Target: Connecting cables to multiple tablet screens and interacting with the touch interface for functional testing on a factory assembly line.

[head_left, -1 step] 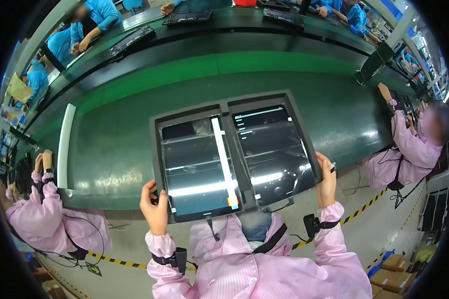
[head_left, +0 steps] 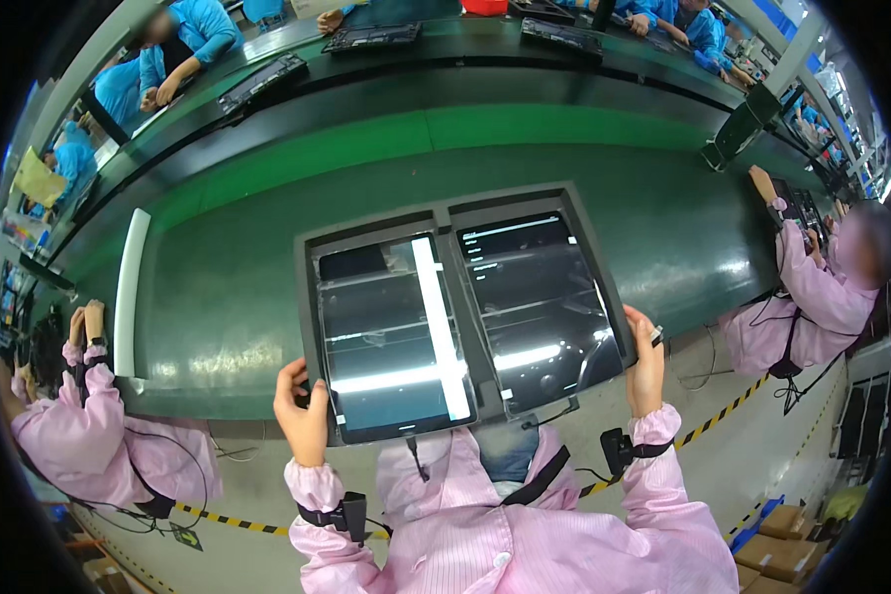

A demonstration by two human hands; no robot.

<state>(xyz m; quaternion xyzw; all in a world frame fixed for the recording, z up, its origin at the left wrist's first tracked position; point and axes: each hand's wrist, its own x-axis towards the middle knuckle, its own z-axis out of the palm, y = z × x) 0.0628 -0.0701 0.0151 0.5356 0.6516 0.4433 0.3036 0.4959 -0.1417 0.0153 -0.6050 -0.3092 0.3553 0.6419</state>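
A dark grey tray [head_left: 445, 220] with two compartments spans the space between my hands, its near edge out past the bench's front. In the left compartment lies a tablet [head_left: 386, 332] with a lit screen and a bright white vertical band. The right compartment has a second tablet [head_left: 540, 312], its screen black with small lines of light text at the top. My left hand [head_left: 302, 411] grips the tray's left side near the front corner, thumb and fingers closed. Around the right side my right hand [head_left: 645, 366] is closed too, its fingertips partly hidden. Short black cables hang from both tablets' near edges.
The tray rests over a green-topped bench [head_left: 228, 287]. A white strip [head_left: 132, 292] stands at its left. Pink-sleeved co-workers sit on both sides. Across a black rail, blue-clad people work near dark device parts [head_left: 262, 81]. Cardboard boxes [head_left: 777, 554] stand low right.
The tray and my hands have shifted very slightly left. A small orange and blue patch at the left tablet's lower right is gone from its screen.
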